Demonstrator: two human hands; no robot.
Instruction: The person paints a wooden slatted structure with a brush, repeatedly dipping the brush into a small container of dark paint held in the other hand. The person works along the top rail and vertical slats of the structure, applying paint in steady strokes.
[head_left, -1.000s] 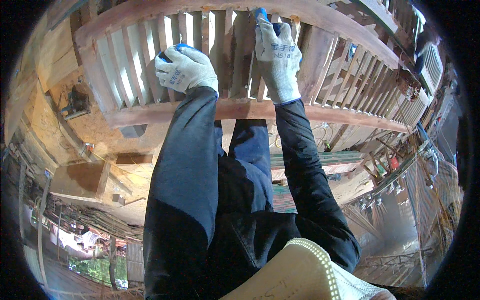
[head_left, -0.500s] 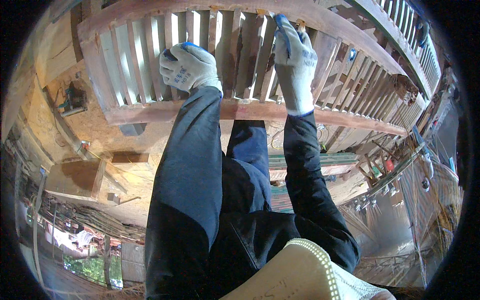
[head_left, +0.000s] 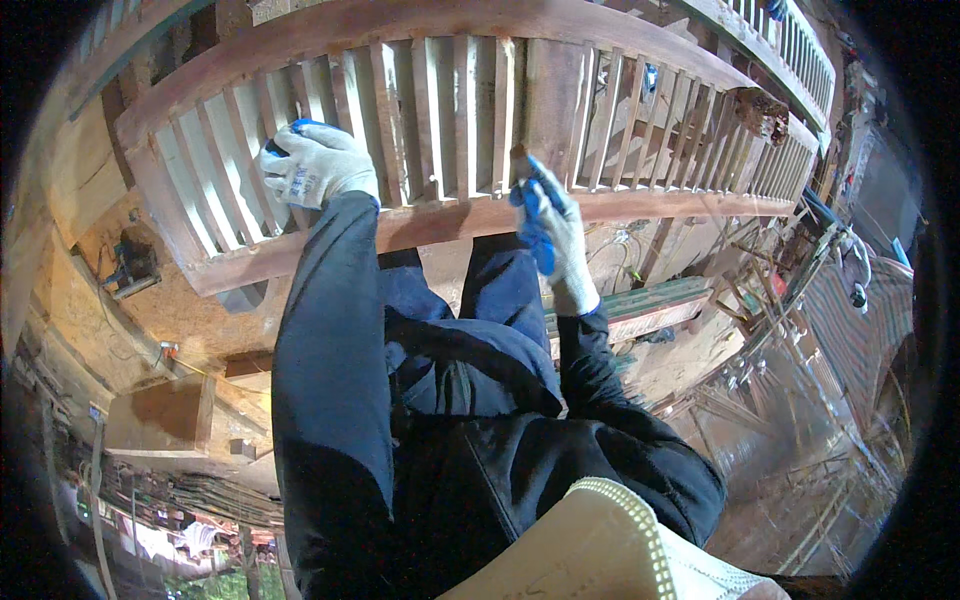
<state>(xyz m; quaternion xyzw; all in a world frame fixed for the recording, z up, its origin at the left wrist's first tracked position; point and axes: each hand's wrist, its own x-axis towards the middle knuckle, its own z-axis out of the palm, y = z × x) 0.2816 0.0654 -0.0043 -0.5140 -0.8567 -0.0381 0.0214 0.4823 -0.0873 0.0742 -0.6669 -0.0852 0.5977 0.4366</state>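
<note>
A long reddish-brown wooden slatted panel (head_left: 460, 218) lies across in front of me, with upright slats between two curved rails. My left hand (head_left: 322, 170), in a white knit glove with blue coating, rests over the slats at the left part. Its fingers are curled, and what they close on is hidden. Over the near rail, right of centre, is my right hand (head_left: 556, 225) in a matching glove. Its fingers are pinched together around a small brown piece (head_left: 519, 158), too small to name, close to the lower slat ends.
Beyond stands another slatted panel (head_left: 745, 35). A rough brown lump (head_left: 762, 113) sits on the panel's right part. On the floor are a wooden box (head_left: 160, 415), a dark tool (head_left: 133, 265) and stacked boards (head_left: 650, 310). A striped sheet (head_left: 865, 320) is at the right.
My right hand has come from the far rail down to the near rail and turned. My left hand sits farther left along the slats. The whole view has shifted somewhat.
</note>
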